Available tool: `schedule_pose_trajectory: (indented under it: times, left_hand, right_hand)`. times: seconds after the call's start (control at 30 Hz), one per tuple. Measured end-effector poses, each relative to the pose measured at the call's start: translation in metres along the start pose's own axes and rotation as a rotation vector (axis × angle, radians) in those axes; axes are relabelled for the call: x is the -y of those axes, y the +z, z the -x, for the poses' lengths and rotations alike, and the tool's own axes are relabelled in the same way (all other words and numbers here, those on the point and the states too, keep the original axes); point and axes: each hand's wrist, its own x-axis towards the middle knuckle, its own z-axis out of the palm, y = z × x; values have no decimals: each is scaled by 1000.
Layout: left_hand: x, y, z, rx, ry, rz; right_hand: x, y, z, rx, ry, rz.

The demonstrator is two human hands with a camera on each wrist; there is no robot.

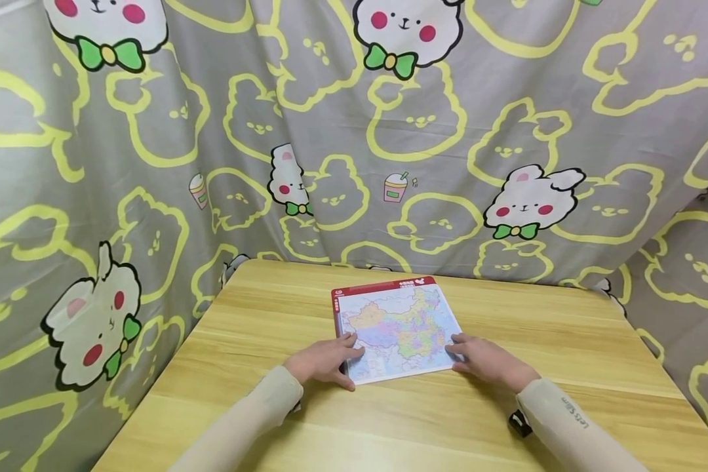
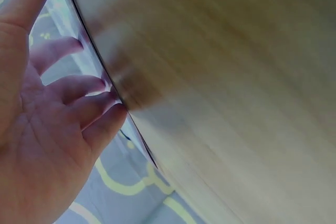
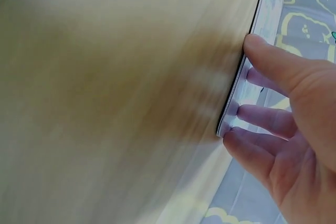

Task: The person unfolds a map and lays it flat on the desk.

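Note:
A thin rectangular map board (image 1: 383, 328) lies flat on the wooden table, slightly turned. It shows a map of China in pastel colours, with a red band along its top and left sides. My left hand (image 1: 324, 360) rests at the board's lower left, fingertips on its face and thumb by the near edge. On the opposite side, my right hand (image 1: 484, 359) touches the lower right edge with its fingers spread. Up close, the left fingers (image 2: 97, 124) meet the dark rim of the board. In the right wrist view, the thumb (image 3: 268, 56) and fingers touch its side.
The wood-grain table (image 1: 259, 314) extends around the board on all sides. A grey curtain (image 1: 330, 131) printed with yellow outlines and white cartoon animals hangs behind the table and along both sides. A black wrist device (image 1: 519, 425) sits under the right sleeve.

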Motion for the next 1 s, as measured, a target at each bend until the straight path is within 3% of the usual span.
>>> schedule_pose_trajectory:
  times: [0.37, 0.53, 1.0]
  left_hand:
    - [-12, 4, 0, 1, 35, -78]
    - [-18, 6, 0, 1, 51, -122]
    - [-34, 6, -1, -16, 82, -111]
  right_hand:
    - [-11, 0, 4, -36, -35, 2]
    - [-13, 1, 3, -38, -12, 5]
    - [-19, 2, -3, -81, 14, 19]
